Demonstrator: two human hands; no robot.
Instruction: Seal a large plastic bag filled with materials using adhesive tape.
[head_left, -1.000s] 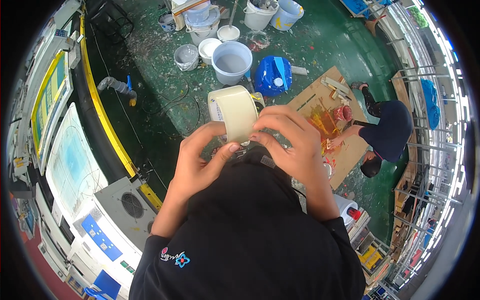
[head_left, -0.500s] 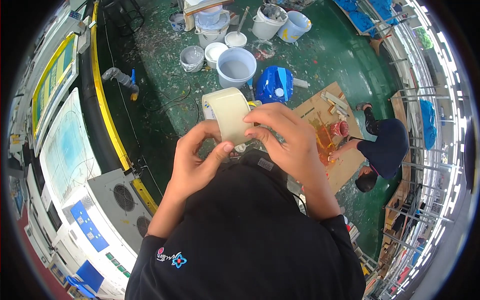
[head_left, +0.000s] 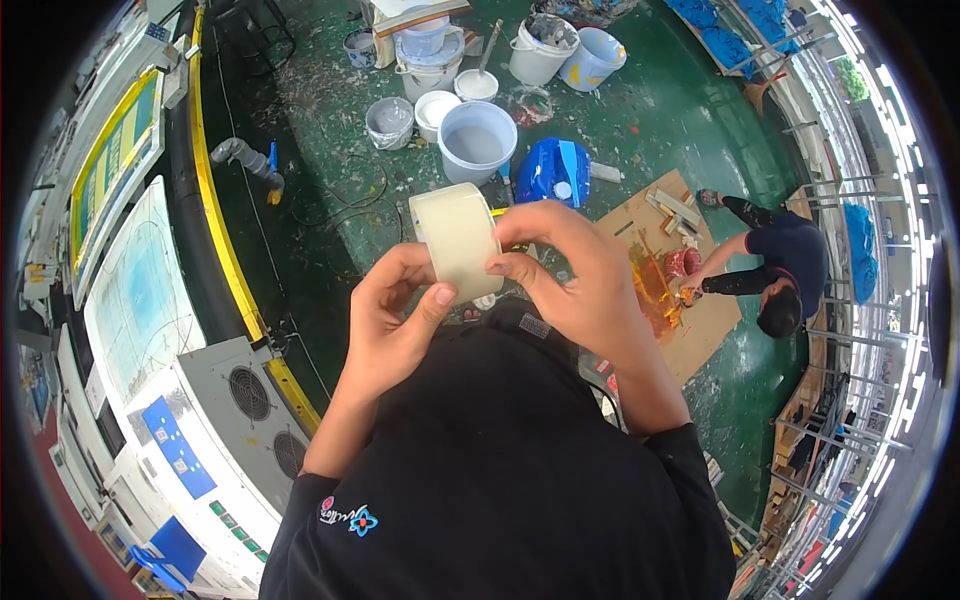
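Note:
A wide roll of pale, cream-coloured tape (head_left: 458, 240) is held up in front of my chest, between both hands. My left hand (head_left: 395, 315) grips its left side, thumb at the lower edge and fingers curled behind. On the right edge, my right hand (head_left: 560, 265) pinches the roll with thumb and forefinger. A free end of the tape cannot be made out. Beyond the roll, on the floor, stand a grey-white bucket (head_left: 477, 140) and a blue jerrycan (head_left: 550, 172) with a white cap.
Several paint buckets (head_left: 543, 50) stand on the paint-spattered green floor (head_left: 640, 120). On the right a co-worker (head_left: 785, 255) bends over a stained board (head_left: 690, 340) beside a red pot (head_left: 683, 263). A yellow-edged machine (head_left: 225, 210) runs along the left; shelving (head_left: 835, 330) lines the right.
The tape roll has turned slightly, so more of its outer face and less of its opening shows. Both hands keep their grip. The co-worker has shifted, head and arm now nearer the red pot.

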